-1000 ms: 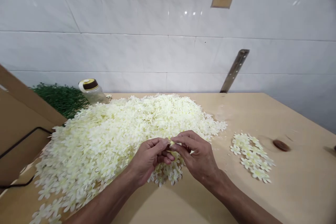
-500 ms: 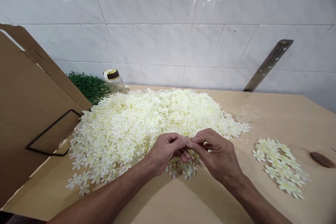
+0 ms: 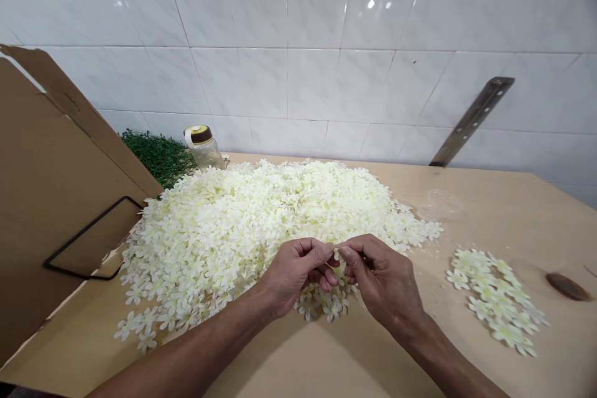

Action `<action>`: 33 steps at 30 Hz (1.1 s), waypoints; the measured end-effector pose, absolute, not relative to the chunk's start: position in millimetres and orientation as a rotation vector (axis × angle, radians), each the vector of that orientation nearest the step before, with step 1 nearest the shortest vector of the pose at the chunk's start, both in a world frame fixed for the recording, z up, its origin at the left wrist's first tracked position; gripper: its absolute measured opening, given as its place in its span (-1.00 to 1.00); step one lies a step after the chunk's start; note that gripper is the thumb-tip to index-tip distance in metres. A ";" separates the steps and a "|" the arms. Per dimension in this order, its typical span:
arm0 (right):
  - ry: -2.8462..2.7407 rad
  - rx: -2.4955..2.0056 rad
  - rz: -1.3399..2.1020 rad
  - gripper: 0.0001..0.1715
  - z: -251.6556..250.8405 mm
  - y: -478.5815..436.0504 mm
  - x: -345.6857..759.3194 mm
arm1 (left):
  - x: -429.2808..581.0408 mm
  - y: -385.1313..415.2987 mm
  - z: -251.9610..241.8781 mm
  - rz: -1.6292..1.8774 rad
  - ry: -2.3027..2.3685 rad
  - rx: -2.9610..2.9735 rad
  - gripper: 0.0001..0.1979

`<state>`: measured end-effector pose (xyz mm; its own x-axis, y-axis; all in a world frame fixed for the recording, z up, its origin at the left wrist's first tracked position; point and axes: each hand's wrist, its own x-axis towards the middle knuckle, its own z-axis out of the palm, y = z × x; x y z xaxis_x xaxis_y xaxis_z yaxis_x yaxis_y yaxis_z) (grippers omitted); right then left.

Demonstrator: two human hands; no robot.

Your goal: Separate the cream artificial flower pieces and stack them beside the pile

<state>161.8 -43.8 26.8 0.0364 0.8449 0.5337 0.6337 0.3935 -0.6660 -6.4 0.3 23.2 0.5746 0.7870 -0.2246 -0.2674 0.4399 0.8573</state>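
Note:
A large heap of cream-white artificial flowers [image 3: 261, 211] covers the middle of the table. At its front edge my left hand [image 3: 301, 270] is closed, thumb against index finger, on something too small to make out. Just to its right my right hand [image 3: 385, 270] pinches too, its fingertips almost meeting those of the left. Whatever lies between the fingertips is hidden. Several flowers hang or lie just below the two hands. A smaller group of flowers [image 3: 497, 298] lies apart on the right of the table.
A cardboard box [image 3: 56, 155] with a black wire handle [image 3: 86, 233] stands at the left. Behind are green plastic grass [image 3: 156, 155] and a bottle [image 3: 204, 148]. A metal strip [image 3: 471, 121] leans on the tiled wall. Right: clear plastic piece [image 3: 443, 204], brown oval object [image 3: 568, 286].
The fingertips of my right hand have shifted slightly and its fingers are more curled. My left hand keeps its pinch. The whole view has tilted slightly.

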 end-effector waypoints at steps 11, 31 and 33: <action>-1.639 -1.368 0.198 -0.73 25.0 -44.7 159.6 | -3.0 -4.0 23.5 0.776 0.704 0.984 -0.67; -1.646 -1.337 0.337 -0.75 22.9 -42.8 162.9 | -4.9 -1.8 18.3 0.772 0.685 0.982 -0.78; -1.686 -1.321 0.399 -0.75 21.8 -41.8 165.1 | -4.5 -0.6 18.2 0.779 0.703 0.969 -0.81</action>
